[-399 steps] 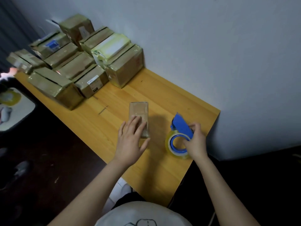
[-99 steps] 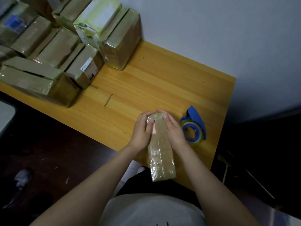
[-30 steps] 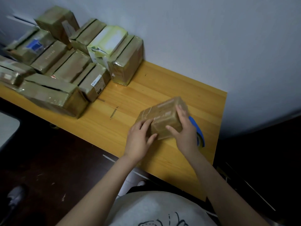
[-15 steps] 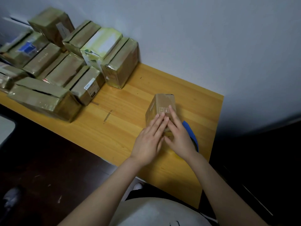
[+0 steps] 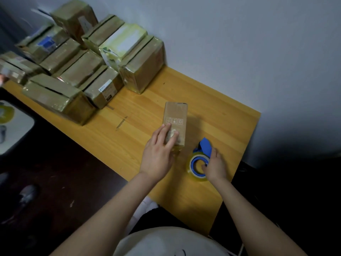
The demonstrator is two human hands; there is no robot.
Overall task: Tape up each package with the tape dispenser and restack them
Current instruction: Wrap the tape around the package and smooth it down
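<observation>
Small package [image 5: 176,115] on counter [image 5: 217,115], its near end under left hand [image 5: 158,154]'s flat fingers, looks light, stiff, tape-slick, best held by its long sides; right hand [image 5: 215,166] curled round tape dispenser [image 5: 205,146].

My table [image 5: 212,111] is smooth, glossy wood; my box [image 5: 175,113] matt cardboard; the far-left stack [image 5: 77,74] has a glossy wrap; dispenser [image 5: 205,147] blue plastic.

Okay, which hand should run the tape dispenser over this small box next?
The right hand: it grips the tape dispenser beside the small box, while the left hand lies flat on the box, steadying it.
</observation>
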